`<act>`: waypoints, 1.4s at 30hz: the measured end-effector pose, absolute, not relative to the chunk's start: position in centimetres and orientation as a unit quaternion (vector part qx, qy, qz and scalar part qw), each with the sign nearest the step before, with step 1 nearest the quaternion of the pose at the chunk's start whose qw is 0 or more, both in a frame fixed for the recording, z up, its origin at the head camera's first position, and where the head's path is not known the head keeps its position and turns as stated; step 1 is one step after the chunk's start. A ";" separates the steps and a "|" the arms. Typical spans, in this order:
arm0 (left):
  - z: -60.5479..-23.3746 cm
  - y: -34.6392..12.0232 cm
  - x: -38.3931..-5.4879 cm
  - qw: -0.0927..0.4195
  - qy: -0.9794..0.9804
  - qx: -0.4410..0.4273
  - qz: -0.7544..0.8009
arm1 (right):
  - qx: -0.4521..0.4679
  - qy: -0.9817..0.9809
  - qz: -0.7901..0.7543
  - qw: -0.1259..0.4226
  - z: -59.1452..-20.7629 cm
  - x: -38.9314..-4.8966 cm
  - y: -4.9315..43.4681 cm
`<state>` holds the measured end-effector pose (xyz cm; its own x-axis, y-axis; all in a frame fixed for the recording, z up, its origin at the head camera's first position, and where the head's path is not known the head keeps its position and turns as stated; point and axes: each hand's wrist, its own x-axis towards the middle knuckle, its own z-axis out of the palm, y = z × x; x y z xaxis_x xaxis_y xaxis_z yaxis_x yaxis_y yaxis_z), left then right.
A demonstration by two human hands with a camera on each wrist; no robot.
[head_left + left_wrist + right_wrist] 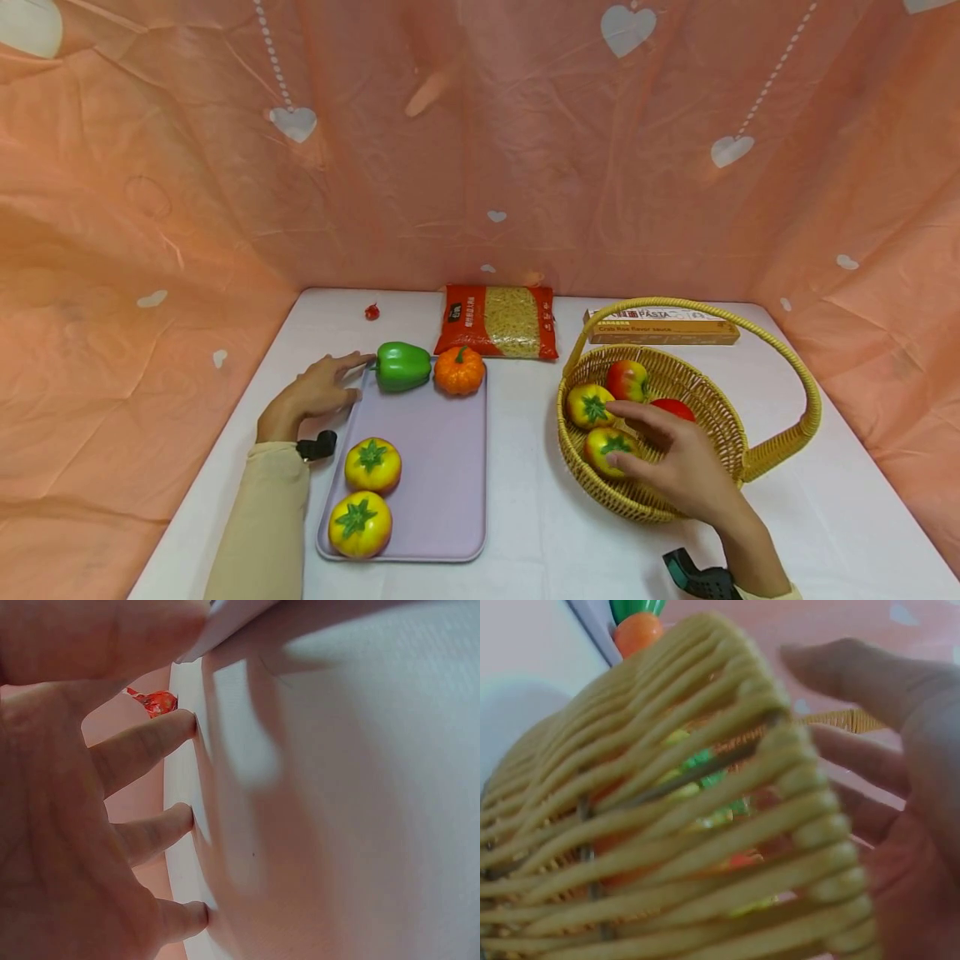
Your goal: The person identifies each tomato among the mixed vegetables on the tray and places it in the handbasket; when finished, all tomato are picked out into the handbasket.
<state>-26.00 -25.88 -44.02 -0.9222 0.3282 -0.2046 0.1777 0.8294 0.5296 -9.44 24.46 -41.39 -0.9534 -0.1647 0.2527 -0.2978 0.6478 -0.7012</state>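
My left hand [317, 392] is at the far left corner of a lilac tray [442, 475], fingers extended. In the left wrist view its fingertips [180, 817] meet the white tabletop and the thumb is by the tray's rim. A green bell pepper [402, 367] and a small orange pumpkin [459, 371] lie at the tray's far end. Two yellow persimmon-like fruits [372, 466] sit near its close left corner. Over a wicker basket [600, 492] reaches my right hand [678, 458], thumb and fingers apart beside a yellow persimmon-like fruit [609, 450]; contact with it is unclear.
Inside the basket are another yellow fruit [588, 404], a red-yellow apple [627, 380] and a partly covered red item [673, 408]. The basket's handle [806, 375] arches rightward. Behind stand a pasta bag [517, 321], a pasta box [663, 333] and a tiny red item [372, 312].
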 end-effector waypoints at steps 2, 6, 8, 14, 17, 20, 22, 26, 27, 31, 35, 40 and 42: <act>-44.0 -25.9 -26.0 0.142 0.946 0.138 0.257 | 0.139 -0.884 0.439 0.083 -41.3 -9.4 24.4; -44.0 -25.9 -26.0 0.140 0.946 0.142 0.254 | 0.158 -0.840 0.514 0.066 -41.2 -9.4 24.0; -44.0 -25.9 -26.0 0.140 0.946 0.142 0.254 | 0.172 -0.814 0.552 0.059 -41.1 -9.5 23.5; -44.0 -25.9 -26.1 0.143 0.946 0.143 0.254 | 0.225 -0.761 0.607 0.028 -40.9 -9.9 21.5; -44.0 -26.0 -26.1 0.143 0.946 0.144 0.253 | 0.245 -0.755 0.609 0.002 -40.9 -10.2 20.3; -44.1 -25.9 -26.1 0.145 0.946 0.143 0.254 | 0.257 -0.752 0.606 -0.027 -41.1 -10.5 18.9; -44.0 -25.9 -26.0 0.149 0.945 0.137 0.258 | 0.267 -0.750 0.603 -0.044 -41.3 -10.8 17.9; -44.0 -26.0 -26.1 0.146 0.945 0.140 0.257 | 0.277 -0.748 0.599 -0.078 -41.8 -11.4 15.5; -44.0 -26.0 -26.1 0.146 0.945 0.140 0.257 | 0.277 -0.746 0.600 -0.087 -41.9 -11.5 14.9; -44.0 -26.0 -26.1 0.148 0.944 0.142 0.258 | 0.281 -0.732 0.610 -0.112 -42.3 -12.4 12.5; -44.1 -26.0 -26.2 0.149 0.944 0.143 0.257 | 0.289 -0.717 0.621 -0.127 -42.9 -13.3 10.2; -44.0 -26.0 -26.1 0.152 0.945 0.136 0.255 | 0.303 -0.713 0.619 -0.130 -43.6 -14.4 7.5; -44.0 -25.9 -26.1 0.152 0.946 0.133 0.253 | 0.308 -0.717 0.612 -0.127 -43.9 -14.8 6.5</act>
